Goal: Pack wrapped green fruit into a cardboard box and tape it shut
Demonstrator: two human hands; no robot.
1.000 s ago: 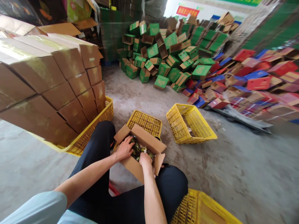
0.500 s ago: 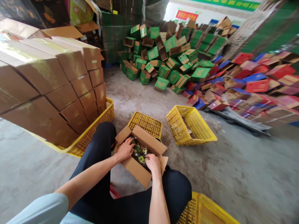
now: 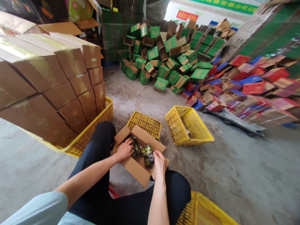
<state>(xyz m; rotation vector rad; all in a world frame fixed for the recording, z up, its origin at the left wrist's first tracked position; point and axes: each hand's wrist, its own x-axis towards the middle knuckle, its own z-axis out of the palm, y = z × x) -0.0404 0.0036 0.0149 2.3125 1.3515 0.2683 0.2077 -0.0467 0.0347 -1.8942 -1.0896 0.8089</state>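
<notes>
An open brown cardboard box (image 3: 137, 170) rests on my lap between my knees. Inside lie small green, shiny wrapped items (image 3: 143, 151). My left hand (image 3: 123, 150) curls over the items at the box's left side, fingers closed on them. My right hand (image 3: 158, 159) sits at the box's right edge, fingers pinched on a bunch of the wrapped items that stands above the rim.
An upturned yellow crate (image 3: 145, 123) stands just beyond the box, and a tilted yellow crate (image 3: 187, 125) lies to its right. Stacked brown cartons (image 3: 47, 87) in a yellow crate fill the left. Green boxes (image 3: 164, 53) and red and blue boxes (image 3: 246, 84) are heaped behind. Another yellow crate (image 3: 206, 211) is at my right hip.
My right hand has moved from inside the box to its right edge and has raised some wrapped items. My left hand has stayed at the left side.
</notes>
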